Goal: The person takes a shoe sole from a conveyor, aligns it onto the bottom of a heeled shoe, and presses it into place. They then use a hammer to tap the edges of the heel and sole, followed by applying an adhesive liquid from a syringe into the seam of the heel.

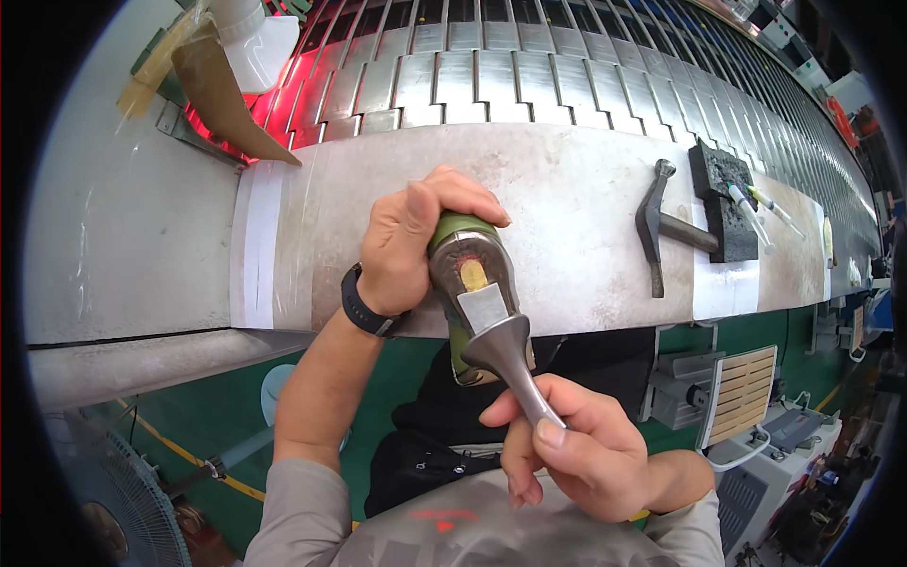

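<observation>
My left hand (408,236) is wrapped round a green and dark brown, shoe-shaped piece (463,227), holding it tilted at the front edge of the worktable. A small yellow patch and a pale grey rectangle show on its upper face. My right hand (576,444) grips the narrow end of a flared metal tool (501,350), somewhat like a shoehorn, with thumb and fingers. The tool's broad end meets the lower part of the piece; whether it goes inside is hidden. A black band circles my left wrist.
A hammer (654,227) lies on the worktable (576,217) to the right, its handle reaching a black block (723,203). Syringes (753,219) rest on the block. Behind runs a slatted metal conveyor (463,85). A fan (123,501) stands at lower left.
</observation>
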Demonstrator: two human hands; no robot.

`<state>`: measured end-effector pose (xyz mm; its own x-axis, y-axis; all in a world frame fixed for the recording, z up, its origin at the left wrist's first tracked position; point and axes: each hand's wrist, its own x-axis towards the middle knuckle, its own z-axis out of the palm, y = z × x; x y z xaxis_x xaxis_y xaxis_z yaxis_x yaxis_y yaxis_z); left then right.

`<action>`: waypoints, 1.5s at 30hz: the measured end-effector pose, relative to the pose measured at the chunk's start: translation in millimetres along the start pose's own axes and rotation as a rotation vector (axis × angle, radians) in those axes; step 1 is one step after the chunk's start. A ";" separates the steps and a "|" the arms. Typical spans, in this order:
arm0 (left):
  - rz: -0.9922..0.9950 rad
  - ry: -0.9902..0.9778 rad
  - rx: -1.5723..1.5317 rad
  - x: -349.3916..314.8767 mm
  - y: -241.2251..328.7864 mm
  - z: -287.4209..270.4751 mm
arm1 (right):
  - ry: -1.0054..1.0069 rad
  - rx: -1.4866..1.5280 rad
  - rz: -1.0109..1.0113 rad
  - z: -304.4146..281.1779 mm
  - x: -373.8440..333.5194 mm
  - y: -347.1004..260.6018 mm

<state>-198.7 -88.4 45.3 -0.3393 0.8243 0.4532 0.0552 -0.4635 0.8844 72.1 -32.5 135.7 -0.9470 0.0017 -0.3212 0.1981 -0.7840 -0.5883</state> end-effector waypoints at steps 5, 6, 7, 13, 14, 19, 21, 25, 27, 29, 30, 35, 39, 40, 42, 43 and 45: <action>0.026 0.023 0.146 1.0 1.1 3.8 | 0.043 0.032 0.011 9.5 14.1 -6.0; 0.027 0.030 0.145 1.5 1.2 4.0 | 0.043 0.028 0.017 11.8 17.3 -8.2; 0.032 0.028 0.148 1.9 1.2 4.2 | 0.072 0.046 0.024 14.1 20.3 -10.2; 0.045 0.016 0.143 0.3 1.3 2.4 | 0.144 0.004 0.009 19.1 41.2 -10.9; 0.040 0.003 0.144 0.1 1.5 1.4 | 0.153 0.010 0.006 20.0 43.1 -10.8; 0.020 -0.002 0.149 -1.0 1.6 1.4 | 0.184 -0.009 0.002 23.8 48.7 -9.9; 0.018 0.001 0.131 -0.7 1.2 0.9 | 0.179 -0.002 -0.017 24.5 49.0 -9.8; 0.034 -0.009 0.121 0.1 0.3 0.8 | 0.180 -0.001 -0.033 25.8 51.5 -7.9; 0.036 -0.008 0.095 0.1 -0.3 0.6 | 0.182 0.009 -0.024 26.3 52.3 -7.7; 0.039 -0.003 0.093 0.1 -0.5 0.5 | 0.180 0.013 -0.026 26.4 52.9 -6.7; 0.038 -0.004 0.093 0.3 -0.1 0.6 | 0.178 0.015 -0.029 26.4 53.3 -6.3; 0.052 -0.017 0.113 0.3 -0.2 -0.8 | 0.182 0.011 -0.032 26.9 56.7 -5.4; 0.047 -0.016 0.120 -0.5 -0.9 0.0 | 0.196 -0.038 -0.020 25.7 57.4 -7.4; 0.031 0.005 0.089 -0.8 -1.4 1.1 | 0.198 -0.037 -0.022 25.0 55.4 -7.8; 0.013 0.026 0.058 -0.6 0.1 2.2 | 0.191 -0.012 -0.045 23.4 47.2 -8.0; 0.040 -0.017 0.146 2.0 1.6 1.9 | 0.193 -0.011 -0.045 23.4 42.4 -8.0; 0.068 -0.033 0.222 0.2 1.1 0.8 | 0.203 -0.009 -0.051 24.1 32.4 -8.0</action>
<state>-198.0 -88.5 46.4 -0.2966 0.8056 0.5128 0.2831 -0.4386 0.8529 33.8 -41.1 148.0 -0.8856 0.1670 -0.4335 0.1546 -0.7740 -0.6140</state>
